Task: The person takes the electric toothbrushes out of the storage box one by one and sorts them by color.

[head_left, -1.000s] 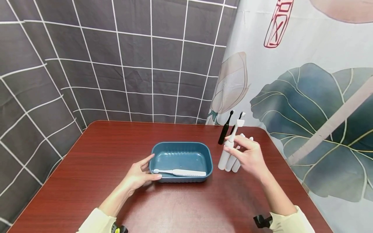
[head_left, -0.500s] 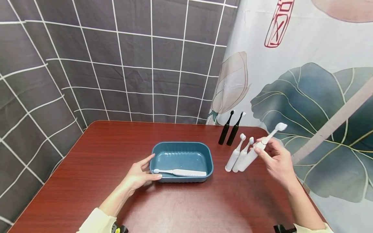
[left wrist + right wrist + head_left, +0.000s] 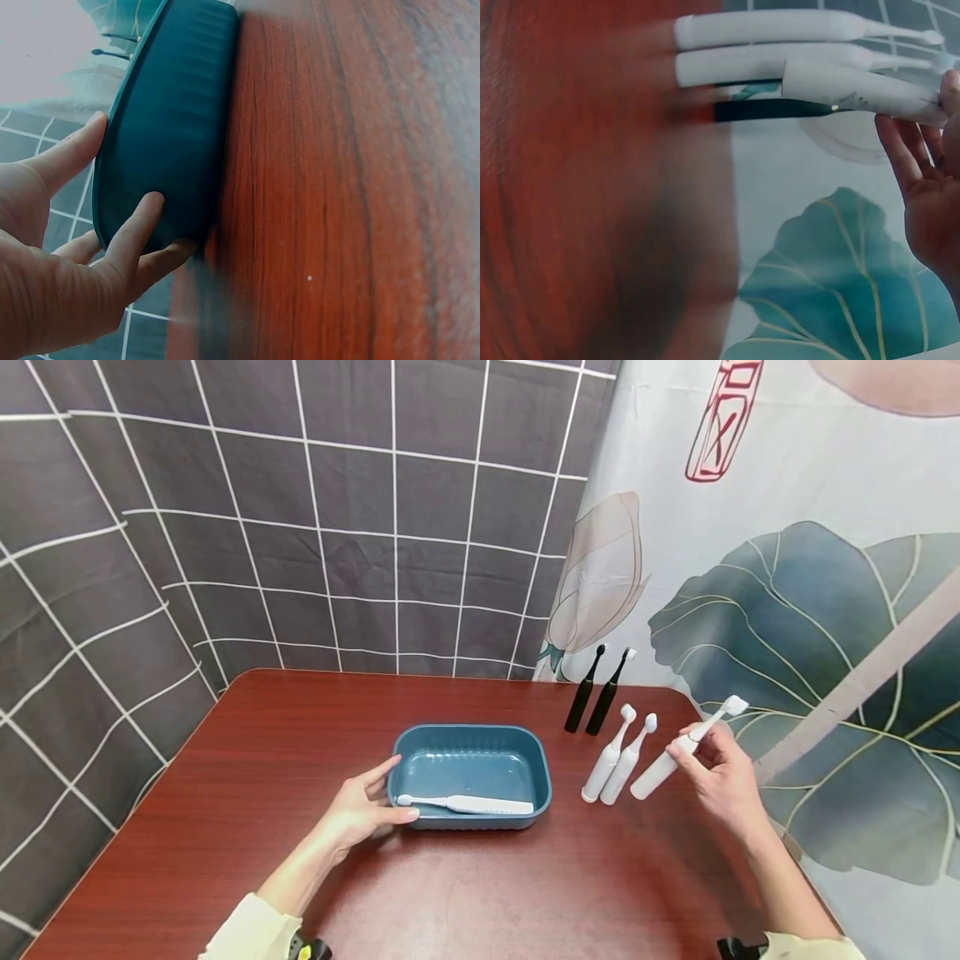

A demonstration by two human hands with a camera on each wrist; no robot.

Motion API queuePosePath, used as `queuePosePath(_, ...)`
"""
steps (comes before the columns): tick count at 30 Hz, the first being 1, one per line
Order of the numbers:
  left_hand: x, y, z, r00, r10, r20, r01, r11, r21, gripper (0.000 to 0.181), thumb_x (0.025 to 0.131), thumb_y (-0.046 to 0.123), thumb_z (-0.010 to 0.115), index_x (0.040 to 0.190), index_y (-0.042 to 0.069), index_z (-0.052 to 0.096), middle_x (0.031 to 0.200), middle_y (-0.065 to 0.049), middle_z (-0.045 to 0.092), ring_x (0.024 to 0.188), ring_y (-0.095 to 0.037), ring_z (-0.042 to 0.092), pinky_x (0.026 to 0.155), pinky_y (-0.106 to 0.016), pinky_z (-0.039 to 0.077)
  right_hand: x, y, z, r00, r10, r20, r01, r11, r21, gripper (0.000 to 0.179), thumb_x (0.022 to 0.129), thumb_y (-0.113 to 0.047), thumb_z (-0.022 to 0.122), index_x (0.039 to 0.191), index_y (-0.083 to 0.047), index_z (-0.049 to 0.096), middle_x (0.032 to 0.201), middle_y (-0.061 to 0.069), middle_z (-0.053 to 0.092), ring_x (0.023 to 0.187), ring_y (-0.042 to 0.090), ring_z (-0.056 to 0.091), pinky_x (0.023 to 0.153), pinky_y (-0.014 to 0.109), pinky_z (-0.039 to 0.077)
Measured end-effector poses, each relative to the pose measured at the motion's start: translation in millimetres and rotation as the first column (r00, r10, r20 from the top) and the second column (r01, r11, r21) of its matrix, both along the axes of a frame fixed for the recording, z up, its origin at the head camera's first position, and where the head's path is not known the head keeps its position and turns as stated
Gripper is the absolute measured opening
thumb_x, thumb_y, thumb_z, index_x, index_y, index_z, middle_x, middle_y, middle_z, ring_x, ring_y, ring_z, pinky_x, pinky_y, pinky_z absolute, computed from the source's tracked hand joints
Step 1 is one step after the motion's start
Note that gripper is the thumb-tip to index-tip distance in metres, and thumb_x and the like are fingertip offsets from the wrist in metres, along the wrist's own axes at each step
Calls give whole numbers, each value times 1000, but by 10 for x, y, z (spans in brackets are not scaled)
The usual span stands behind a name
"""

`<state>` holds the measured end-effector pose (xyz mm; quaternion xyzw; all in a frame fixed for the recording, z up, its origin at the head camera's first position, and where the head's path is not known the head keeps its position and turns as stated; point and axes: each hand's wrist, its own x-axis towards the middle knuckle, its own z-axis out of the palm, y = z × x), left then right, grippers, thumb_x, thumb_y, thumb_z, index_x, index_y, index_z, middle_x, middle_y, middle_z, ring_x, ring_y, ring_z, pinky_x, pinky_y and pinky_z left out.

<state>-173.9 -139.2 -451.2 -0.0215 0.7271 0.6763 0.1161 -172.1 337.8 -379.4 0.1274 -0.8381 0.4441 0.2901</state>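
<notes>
My left hand (image 3: 360, 810) holds the near left corner of a blue plastic basin (image 3: 546, 781), with the thumb over the front rim; in the left wrist view, other fingers (image 3: 135, 232) press its outer wall. A white electric toothbrush (image 3: 483, 806) lies along the basin's near side. My right hand (image 3: 723, 777) pinches another white electric toothbrush (image 3: 663, 770) near its neck, head tilted up to the right. Just left of it, two more white electric toothbrushes (image 3: 602, 772) stand side by side. In the right wrist view, the held toothbrush's handle (image 3: 855, 90) overlaps the white pair.
Two black electric toothbrushes (image 3: 581, 702) stand behind the white ones, near the table's back edge. The red-brown wooden table (image 3: 480, 893) is bordered by a grey grid-patterned curtain (image 3: 345, 485) and a pale leaf-printed curtain (image 3: 750, 635) on the right.
My right hand has moved right with the toothbrush, away from the other white ones, and lowered it slightly. The black toothbrushes are uncovered. My left hand stays at the basin.
</notes>
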Motion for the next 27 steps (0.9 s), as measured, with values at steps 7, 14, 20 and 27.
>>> queuePosePath(7, 0, 5, -6, 1000, 0, 0, 0, 1000, 16, 95, 73, 2, 89, 154, 15, 42, 142, -29, 51, 117, -36, 62, 78, -41, 57, -19, -40, -55, 999, 3, 39, -4, 999, 42, 29, 81, 20, 71, 105, 9, 58, 84, -6, 60, 73, 1, 57, 67, 10, 48)
queuePosePath(14, 13, -5, 11, 1000, -11, -5, 11, 1000, 14, 97, 73, 2, 89, 155, 13, 40, 143, -30, 49, 116, -36, 63, 77, -42, 57, -44, -6, -155, 997, 11, 75, -17, 997, 79, 29, 84, 14, 72, 110, 5, 60, 87, 1, 62, 76, 4, 58, 68, 11, 49)
queuePosePath(20, 12, 6, 10, 1000, 2, -1, -2, 1000, 9, 97, 71, 3, 91, 154, 14, 42, 142, -29, 51, 116, -34, 63, 78, -42, 57, -58, -27, -199, 995, 22, 92, -30, 996, 79, 29, 85, 14, 72, 110, 6, 60, 89, 4, 62, 78, 3, 58, 68, 12, 48)
queuePosePath(27, 13, 4, 17, 1000, 1, 4, -1, 1000, 5, 96, 72, 3, 90, 154, 15, 42, 141, -29, 52, 116, -33, 63, 77, -43, 57, -99, -31, -261, 995, 39, 89, -47, 994, 96, 29, 84, 14, 72, 108, 4, 60, 87, 8, 63, 76, 5, 58, 64, 14, 47)
